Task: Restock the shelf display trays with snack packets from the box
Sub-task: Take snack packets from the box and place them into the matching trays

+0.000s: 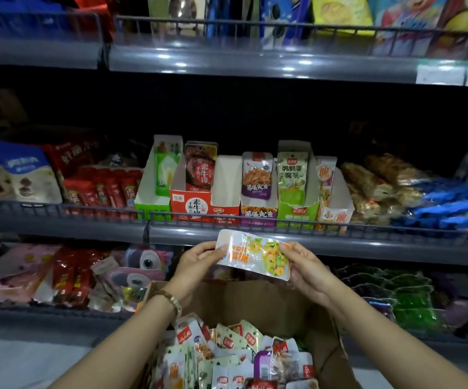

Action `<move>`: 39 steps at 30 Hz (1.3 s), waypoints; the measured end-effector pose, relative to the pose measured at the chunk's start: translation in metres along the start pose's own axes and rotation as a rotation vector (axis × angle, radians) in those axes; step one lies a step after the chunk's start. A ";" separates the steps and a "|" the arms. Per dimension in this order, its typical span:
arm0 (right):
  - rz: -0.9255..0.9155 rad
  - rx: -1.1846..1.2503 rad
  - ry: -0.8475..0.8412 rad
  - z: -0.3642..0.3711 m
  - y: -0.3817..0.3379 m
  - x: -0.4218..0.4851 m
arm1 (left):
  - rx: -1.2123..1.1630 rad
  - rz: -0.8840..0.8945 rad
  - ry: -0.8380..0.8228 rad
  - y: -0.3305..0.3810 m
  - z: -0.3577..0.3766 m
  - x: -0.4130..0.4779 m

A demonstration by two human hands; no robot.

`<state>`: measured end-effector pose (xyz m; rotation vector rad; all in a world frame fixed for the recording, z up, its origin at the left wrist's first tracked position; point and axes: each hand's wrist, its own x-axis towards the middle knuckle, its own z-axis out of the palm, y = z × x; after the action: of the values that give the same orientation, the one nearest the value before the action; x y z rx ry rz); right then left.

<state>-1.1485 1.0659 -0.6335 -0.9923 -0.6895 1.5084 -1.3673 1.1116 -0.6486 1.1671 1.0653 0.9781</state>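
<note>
Box (255, 300) at lower centre sat full. Both the left hand (196, 265) and right hand (308, 272) pinched a glossy packet (255, 255) by its ends; likely light, floppy, slippery.

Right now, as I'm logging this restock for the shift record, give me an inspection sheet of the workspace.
Surface: grey metal shelf with wire rail, carrying a row of cardboard display trays; one white-lined tray looks empty.
Job's things: glossy white-and-orange snack packet held over the open brown cardboard box of mixed packets.
Clutter: loose bags heaped on lower shelf.
Hands: left hand and right hand each grip one end of the packet.
Cables: nothing seen.
Surroundings: stocked upper shelf.
</note>
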 end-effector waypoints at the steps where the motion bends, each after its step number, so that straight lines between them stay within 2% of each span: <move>1: -0.003 0.009 -0.005 -0.003 -0.006 -0.001 | -0.008 -0.007 -0.020 0.006 0.003 0.004; 3: -0.008 -0.103 -0.061 -0.012 -0.022 -0.003 | -0.031 0.011 -0.050 0.021 0.014 0.011; 6: -0.040 -0.523 -0.138 -0.022 -0.051 -0.007 | 0.071 0.095 -0.097 0.051 0.035 0.023; 11: -0.256 -0.840 -0.147 -0.017 -0.102 -0.009 | 0.335 0.308 -0.278 0.095 0.085 0.044; 13: -0.344 -0.954 -0.158 -0.017 -0.122 -0.009 | 0.390 0.386 -0.296 0.108 0.106 0.052; 18: -0.422 -1.084 -0.139 -0.037 -0.163 0.001 | 0.354 0.451 -0.268 0.124 0.147 0.078; 21: -0.582 -1.038 0.036 -0.060 -0.197 0.019 | 0.349 0.436 -0.207 0.122 0.157 0.099; 24: -0.709 -0.922 0.252 -0.085 -0.232 0.049 | 0.586 0.497 -0.119 0.107 0.160 0.124; 26: -0.757 -0.891 0.352 -0.098 -0.244 0.075 | 0.738 0.533 -0.121 0.097 0.166 0.135; 28: -0.729 -0.877 0.415 -0.105 -0.246 0.100 | 0.867 0.539 -0.135 0.090 0.177 0.140; 30: -0.671 -0.979 0.456 -0.109 -0.243 0.122 | 0.990 0.517 -0.151 0.087 0.190 0.143; 33: -0.614 -1.190 0.410 -0.116 -0.238 0.144 | 1.083 0.502 -0.154 0.081 0.204 0.152; 39: -0.636 -1.408 0.248 -0.125 -0.233 0.163 | 0.994 0.423 -0.235 0.075 0.215 0.157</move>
<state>-0.9265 1.2549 -0.5272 -1.6765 -1.7416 0.1527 -1.1260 1.2276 -0.5782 2.3285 1.1553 0.5648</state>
